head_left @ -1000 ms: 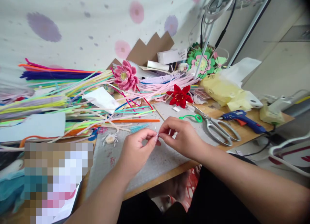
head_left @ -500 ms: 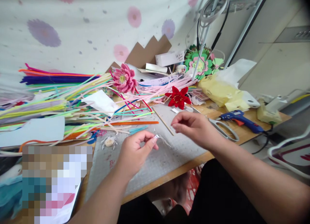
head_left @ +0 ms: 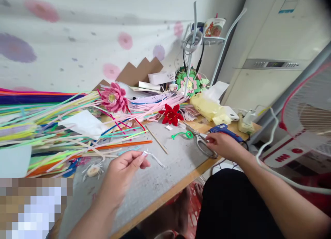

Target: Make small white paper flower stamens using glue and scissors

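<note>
My left hand [head_left: 125, 175] pinches a small bundle of thin white strands [head_left: 156, 159] between thumb and fingertips; their loose ends trail to the right over the grey cutting mat [head_left: 144, 194]. My right hand [head_left: 223, 145] is at the grey-handled scissors [head_left: 201, 146], its fingers curled at the handle loops. The scissors lie flat on the mat's right side. Just behind that hand rests a blue glue gun [head_left: 224, 130]. A curled green piece [head_left: 187, 135] lies left of the scissors, and a thin wooden stick [head_left: 156, 139] between the hands.
Bundles of coloured pipe cleaners [head_left: 64, 128] spread over the left and back. A red flower [head_left: 171, 115] and a pink flower [head_left: 113, 97] stand behind the mat. A round beige piece with white strands [head_left: 92, 170] lies left. A fan [head_left: 305, 111] stands at the right.
My right hand has moved right and away from the left, down to the scissors, uncovering the green piece. The view has turned right. My left hand still holds the white strands.
</note>
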`<state>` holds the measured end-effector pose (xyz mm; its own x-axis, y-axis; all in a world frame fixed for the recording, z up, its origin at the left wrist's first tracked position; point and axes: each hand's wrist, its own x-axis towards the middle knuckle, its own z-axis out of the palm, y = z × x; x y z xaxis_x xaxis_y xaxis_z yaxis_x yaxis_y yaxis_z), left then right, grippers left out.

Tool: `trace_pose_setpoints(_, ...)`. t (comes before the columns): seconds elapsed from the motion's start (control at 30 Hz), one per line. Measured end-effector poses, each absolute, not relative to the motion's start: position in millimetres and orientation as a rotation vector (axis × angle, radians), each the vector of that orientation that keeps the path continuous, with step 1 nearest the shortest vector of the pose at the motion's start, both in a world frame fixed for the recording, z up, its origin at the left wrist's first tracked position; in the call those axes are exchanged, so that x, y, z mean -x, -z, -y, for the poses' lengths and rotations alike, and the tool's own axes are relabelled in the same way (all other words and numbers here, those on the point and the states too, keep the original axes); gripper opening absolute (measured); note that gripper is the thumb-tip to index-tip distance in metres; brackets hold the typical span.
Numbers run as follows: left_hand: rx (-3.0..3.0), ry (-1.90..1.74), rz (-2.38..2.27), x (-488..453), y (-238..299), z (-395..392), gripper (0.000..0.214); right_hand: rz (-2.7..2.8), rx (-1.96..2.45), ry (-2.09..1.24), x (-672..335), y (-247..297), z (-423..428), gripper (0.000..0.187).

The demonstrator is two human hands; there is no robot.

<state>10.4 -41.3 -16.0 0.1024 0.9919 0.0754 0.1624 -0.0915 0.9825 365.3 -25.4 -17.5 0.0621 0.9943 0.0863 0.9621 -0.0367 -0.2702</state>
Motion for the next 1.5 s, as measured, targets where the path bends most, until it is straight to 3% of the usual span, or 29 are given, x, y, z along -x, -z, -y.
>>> trace_pose_setpoints(0.13,-1.359,-1.169,-1.193,-8.9,16.4,39.2,0.023,2.024,2.170,-0.098,-346.3,21.3,20.8,0.038)
trace_pose_setpoints(0.43,-1.292,-1.235,-1.163,-11.5,11.6,39.6,0.023,1.760,2.124,-0.304,-348.0,15.5,31.8,0.042)
trace_pose_setpoints(0.63,-1.200,-1.245,-1.118,-13.5,9.7,43.6,0.018,1.317,1.337,-1.099,-311.7,8.1,68.9,0.054)
trace_pose_setpoints(0.8,-1.138,-1.300,-1.074,-12.4,9.9,41.5,0.015,1.520,1.251,-1.524,-275.6,15.7,92.0,0.052)
trace_pose_setpoints(1.13,-0.960,-1.320,-1.067,-15.0,8.4,40.6,0.015,1.778,1.101,-1.714,-241.5,15.3,106.3,0.062)
trace_pose_setpoints(1.5,-0.939,-1.315,-1.094,-13.6,7.9,39.9,0.014,1.752,1.124,-1.766,-236.4,13.0,103.3,0.053)
